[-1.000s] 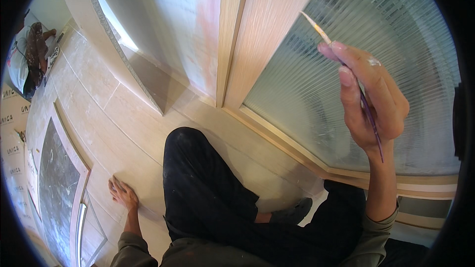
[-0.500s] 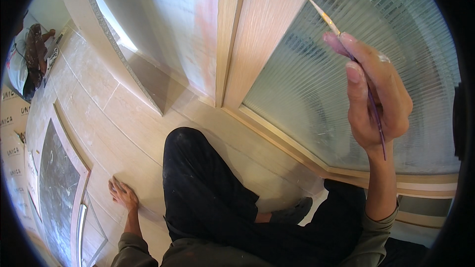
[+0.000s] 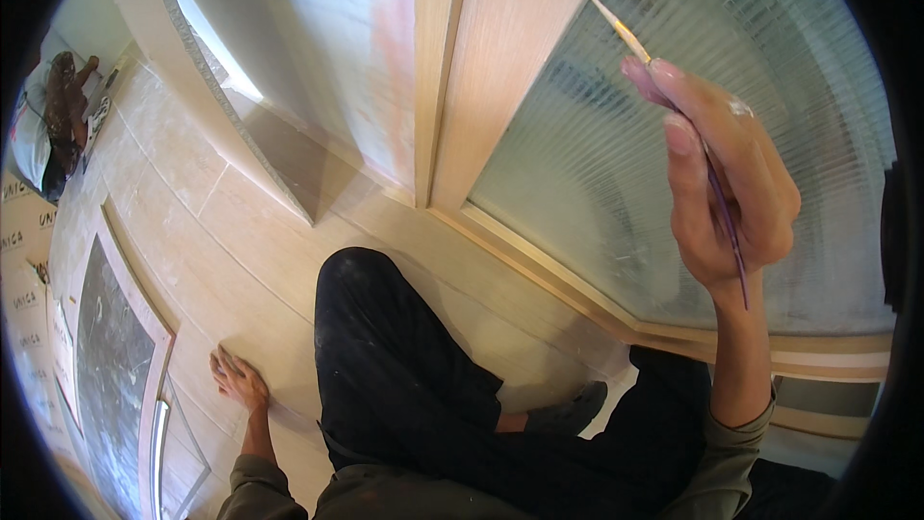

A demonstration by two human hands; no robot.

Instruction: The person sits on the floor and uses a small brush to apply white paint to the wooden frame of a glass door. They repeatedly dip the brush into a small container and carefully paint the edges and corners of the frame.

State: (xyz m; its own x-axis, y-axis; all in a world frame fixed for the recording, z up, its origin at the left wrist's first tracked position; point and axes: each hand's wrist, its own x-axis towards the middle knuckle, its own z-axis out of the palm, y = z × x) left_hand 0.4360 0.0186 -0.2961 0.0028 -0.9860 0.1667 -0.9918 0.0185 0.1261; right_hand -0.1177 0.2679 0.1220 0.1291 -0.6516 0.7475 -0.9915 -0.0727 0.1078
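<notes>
A thin paintbrush (image 3: 724, 202) with a purple handle and a pale pointed tip is pinched in my right hand (image 3: 736, 173). Its tip points up and left, at the border between the wooden frame (image 3: 515, 67) and the ribbed glass panel (image 3: 616, 193); whether it touches there I cannot tell. White paint marks one finger of that hand. Down on the left, my left hand (image 3: 241, 380) lies flat on the tiled floor (image 3: 260, 279), fingers stretched out and holding nothing.
A frame with a dark smeared panel (image 3: 114, 376) lies on the floor at left, beside a printed cardboard sheet (image 3: 24, 299). A bare board edge (image 3: 226, 111) stands ahead, next to a wall (image 3: 332, 48). At far left sits a stained bundle (image 3: 63, 116). My bent knee (image 3: 361, 299) is between my hands.
My right hand has shifted slightly left and up with the paintbrush, so its tip now lies nearer the wooden frame. My left hand stays on the floor.
</notes>
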